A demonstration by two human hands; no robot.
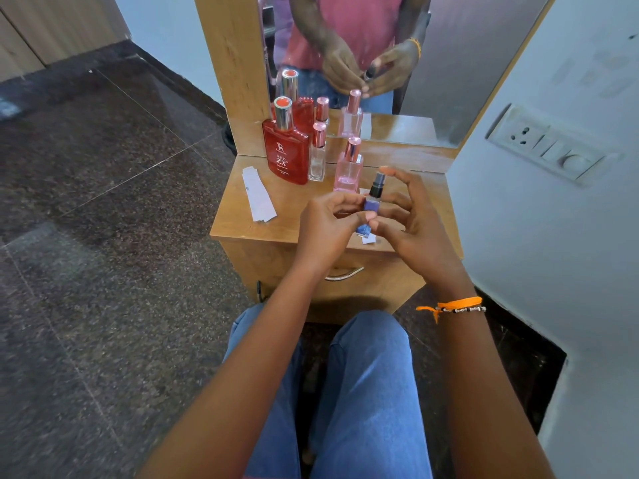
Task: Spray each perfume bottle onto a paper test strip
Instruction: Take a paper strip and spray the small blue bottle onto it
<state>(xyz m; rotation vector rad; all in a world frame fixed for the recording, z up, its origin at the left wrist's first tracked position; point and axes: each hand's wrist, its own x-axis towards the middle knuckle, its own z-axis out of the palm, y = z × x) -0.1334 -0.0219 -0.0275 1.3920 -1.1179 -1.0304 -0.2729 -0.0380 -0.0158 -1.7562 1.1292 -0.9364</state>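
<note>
A small blue perfume bottle [372, 206] with a black sprayer is held upright above the front of the wooden dresser top [242, 219]. My left hand [326, 229] pinches its body from the left, and my right hand [404, 216] grips it from the right with the index finger raised over the sprayer. A red bottle [286, 150], a slim clear bottle [317, 157] and a pink bottle [348, 167] stand behind. White paper test strips [258, 195] lie at the left. A piece of white strip [368, 239] shows under my hands.
A mirror [432, 63] behind the bottles reflects them and my hands. A drawer handle [344, 274] sits below the top. A wall with a socket panel [546, 146] stands close on the right. Dark stone floor spreads to the left.
</note>
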